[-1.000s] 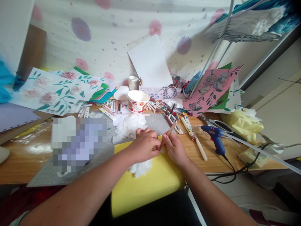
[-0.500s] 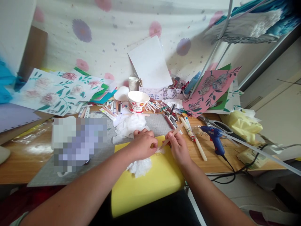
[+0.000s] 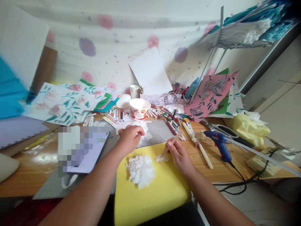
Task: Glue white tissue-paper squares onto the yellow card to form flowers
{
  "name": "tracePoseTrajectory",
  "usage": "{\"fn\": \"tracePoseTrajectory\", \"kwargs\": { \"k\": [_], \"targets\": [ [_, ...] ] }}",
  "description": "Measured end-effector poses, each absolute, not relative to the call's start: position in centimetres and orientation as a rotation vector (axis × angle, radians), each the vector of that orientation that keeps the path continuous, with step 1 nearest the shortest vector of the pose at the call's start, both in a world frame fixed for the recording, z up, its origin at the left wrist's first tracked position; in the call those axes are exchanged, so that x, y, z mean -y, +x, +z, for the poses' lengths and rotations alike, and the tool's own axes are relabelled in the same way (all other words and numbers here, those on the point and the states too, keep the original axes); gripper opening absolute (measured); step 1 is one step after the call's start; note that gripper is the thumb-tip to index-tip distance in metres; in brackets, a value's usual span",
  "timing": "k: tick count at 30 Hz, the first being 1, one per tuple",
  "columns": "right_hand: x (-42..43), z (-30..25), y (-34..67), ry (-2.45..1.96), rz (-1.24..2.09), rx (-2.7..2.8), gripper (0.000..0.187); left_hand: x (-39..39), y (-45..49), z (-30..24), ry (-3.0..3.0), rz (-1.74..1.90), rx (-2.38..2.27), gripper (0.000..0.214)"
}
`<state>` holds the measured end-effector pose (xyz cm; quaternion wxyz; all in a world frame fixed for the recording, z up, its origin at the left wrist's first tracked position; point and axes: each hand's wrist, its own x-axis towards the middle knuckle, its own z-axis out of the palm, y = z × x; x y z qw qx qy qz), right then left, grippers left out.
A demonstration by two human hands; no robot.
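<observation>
A yellow sheet (image 3: 150,194) lies in front of me with a crumpled white tissue flower (image 3: 140,170) on it. My right hand (image 3: 178,153) pinches a thin wooden stick (image 3: 171,143) whose tip presses a small white tissue bit (image 3: 161,158) onto the sheet. My left hand (image 3: 129,138) has reached forward to the pile of white tissue pieces (image 3: 141,126) on the grey cutting mat (image 3: 160,130). Its fingers are curled over the pile, and what they hold is hidden.
A patterned paper bowl (image 3: 139,109), scattered markers (image 3: 171,121), a blue glue gun (image 3: 219,145) with its cord, scissors (image 3: 219,127) and flower-painted cards (image 3: 58,102) crowd the wooden desk. A pink card (image 3: 209,92) leans at the right. A blurred patch (image 3: 81,147) covers something at the left.
My left hand left the spot beside the stick and moved forward to the tissue pile, uncovering the tissue flower. My right hand stays with the stick. The camera shifted a little.
</observation>
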<state>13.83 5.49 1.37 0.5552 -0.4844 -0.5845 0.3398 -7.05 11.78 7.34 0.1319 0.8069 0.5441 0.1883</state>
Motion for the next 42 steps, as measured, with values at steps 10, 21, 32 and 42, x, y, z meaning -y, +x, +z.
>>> {"fn": "tracePoseTrajectory", "kwargs": {
  "k": [10,21,32,42],
  "targets": [
    [-5.7,1.0,13.8,-1.131,0.82,1.342,0.047,-12.1,-9.2,7.2,2.45,0.378,-1.603,0.019],
    [-5.7,1.1,14.0,-1.144,0.84,1.356,0.048,-12.5,-8.6,6.3,2.44,0.466,-1.67,0.019],
    [-5.9,1.1,13.9,-1.119,0.828,1.351,0.046,-8.7,-4.5,6.6,2.476,0.375,-1.134,0.011],
    [-5.4,1.3,14.3,-1.038,0.753,1.292,0.036,-8.2,-4.1,6.6,2.453,0.223,-1.031,0.016]
  ]
}}
